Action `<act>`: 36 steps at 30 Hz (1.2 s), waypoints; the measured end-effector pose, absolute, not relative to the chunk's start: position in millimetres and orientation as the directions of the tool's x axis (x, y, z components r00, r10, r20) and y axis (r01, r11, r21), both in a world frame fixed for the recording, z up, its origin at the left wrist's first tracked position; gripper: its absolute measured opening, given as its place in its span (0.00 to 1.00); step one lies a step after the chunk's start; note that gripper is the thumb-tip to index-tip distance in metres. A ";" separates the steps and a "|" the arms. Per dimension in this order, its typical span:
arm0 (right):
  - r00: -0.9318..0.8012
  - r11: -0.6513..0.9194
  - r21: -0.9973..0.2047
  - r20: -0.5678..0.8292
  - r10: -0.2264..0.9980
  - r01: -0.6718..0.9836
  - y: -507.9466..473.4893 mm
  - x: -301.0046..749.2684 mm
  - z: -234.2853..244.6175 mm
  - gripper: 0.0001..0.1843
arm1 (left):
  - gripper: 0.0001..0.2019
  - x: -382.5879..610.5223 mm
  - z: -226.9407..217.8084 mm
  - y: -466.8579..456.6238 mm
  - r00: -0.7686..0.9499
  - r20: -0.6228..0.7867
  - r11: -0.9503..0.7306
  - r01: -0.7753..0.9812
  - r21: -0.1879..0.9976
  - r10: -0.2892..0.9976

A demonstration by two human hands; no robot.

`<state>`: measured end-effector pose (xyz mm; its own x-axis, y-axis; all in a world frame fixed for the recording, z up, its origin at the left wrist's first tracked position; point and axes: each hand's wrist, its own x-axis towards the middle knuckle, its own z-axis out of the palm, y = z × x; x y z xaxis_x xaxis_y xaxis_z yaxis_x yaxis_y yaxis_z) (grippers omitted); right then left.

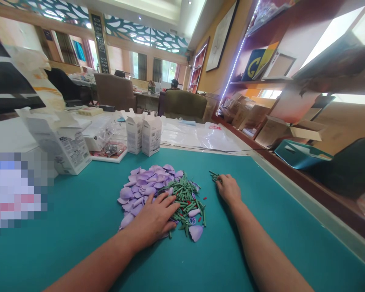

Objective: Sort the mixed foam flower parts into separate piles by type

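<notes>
A heap of purple plastic petals [146, 182] lies on the teal mat [79, 227], with a pile of green stem pieces [185, 194] and a few tiny red bits beside it. My left hand [153, 219] rests flat on the near edge of the heap, fingers spread over petals and stems. My right hand [228, 188] lies to the right of the pile, fingers curled round a small bundle of green stems [214, 175].
Two small white cartons [144, 134] stand behind the heap and a larger white box [63, 146] stands at the left. A tray with bagged parts [109, 152] sits between them. Clear plastic bags [200, 136] lie further back. Shelves with cardboard boxes and a teal bin [298, 154] line the right side.
</notes>
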<state>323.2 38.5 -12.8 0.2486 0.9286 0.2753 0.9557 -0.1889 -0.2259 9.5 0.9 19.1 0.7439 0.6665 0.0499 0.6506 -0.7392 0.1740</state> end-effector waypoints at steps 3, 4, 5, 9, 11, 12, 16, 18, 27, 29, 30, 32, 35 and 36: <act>0.135 -0.069 -0.257 0.251 0.958 0.964 41.9 303.4 -10.1 0.11 | 0.23 8.7 15.1 1.4 0.748 0.078 -0.748 0.641 0.174 0.659; 0.093 -0.028 -0.268 0.233 0.968 0.963 43.0 296.0 -9.9 0.10 | 0.23 8.4 13.7 1.7 0.748 0.089 -0.749 0.639 0.175 0.658; 0.061 0.001 -0.276 0.215 0.975 0.961 44.1 289.0 -10.1 0.09 | 0.23 8.2 12.4 1.9 0.748 0.100 -0.751 0.636 0.177 0.657; 0.038 0.011 -0.273 0.173 0.984 0.962 47.3 272.8 -11.8 0.07 | 0.23 7.5 9.8 2.1 0.745 0.115 -0.752 0.634 0.184 0.657; 0.062 -0.016 -0.260 0.168 0.984 0.966 48.3 273.2 -11.9 0.06 | 0.23 7.1 9.9 1.9 0.746 0.110 -0.750 0.633 0.191 0.657; 0.079 -0.035 -0.252 0.168 0.983 0.967 48.6 275.4 -11.7 0.06 | 0.23 7.0 10.0 1.9 0.746 0.108 -0.750 0.633 0.193 0.658; 0.204 -0.160 -0.227 0.186 0.961 0.961 46.7 293.7 -11.9 0.07 | 0.24 7.2 11.1 2.4 0.745 0.090 -0.745 0.637 0.197 0.661; 0.279 -0.235 -0.222 0.197 0.940 0.946 44.0 305.2 -11.7 0.08 | 0.24 7.6 12.0 2.5 0.742 0.075 -0.739 0.644 0.200 0.667; 0.119 -0.157 -0.492 -0.108 0.987 0.856 15.4 302.6 26.7 0.12 | 0.24 8.2 13.1 2.2 0.743 0.081 -0.743 0.646 0.176 0.665; -0.041 -0.155 -0.605 -0.297 0.954 0.781 4.8 290.0 35.5 0.26 | 0.24 8.5 13.8 1.8 0.743 0.083 -0.744 0.646 0.170 0.664; -0.088 -0.157 -0.613 -0.350 0.933 0.774 0.1 283.5 37.8 0.35 | 0.23 8.6 14.2 1.7 0.745 0.084 -0.747 0.644 0.168 0.661; -0.121 -0.115 -0.562 -0.366 0.923 0.819 -6.5 271.3 38.4 0.48 | 0.23 8.8 14.7 1.8 0.750 0.086 -0.752 0.638 0.167 0.656; -0.121 -0.023 -0.438 -0.299 0.947 0.899 -9.4 259.6 34.8 0.57 | 0.23 8.5 13.4 2.7 0.755 0.110 -0.761 0.628 0.165 0.647; -0.117 -0.013 -0.408 -0.293 0.949 0.913 -9.1 258.3 33.9 0.57 | 0.23 8.3 12.6 3.0 0.755 0.120 -0.763 0.625 0.162 0.644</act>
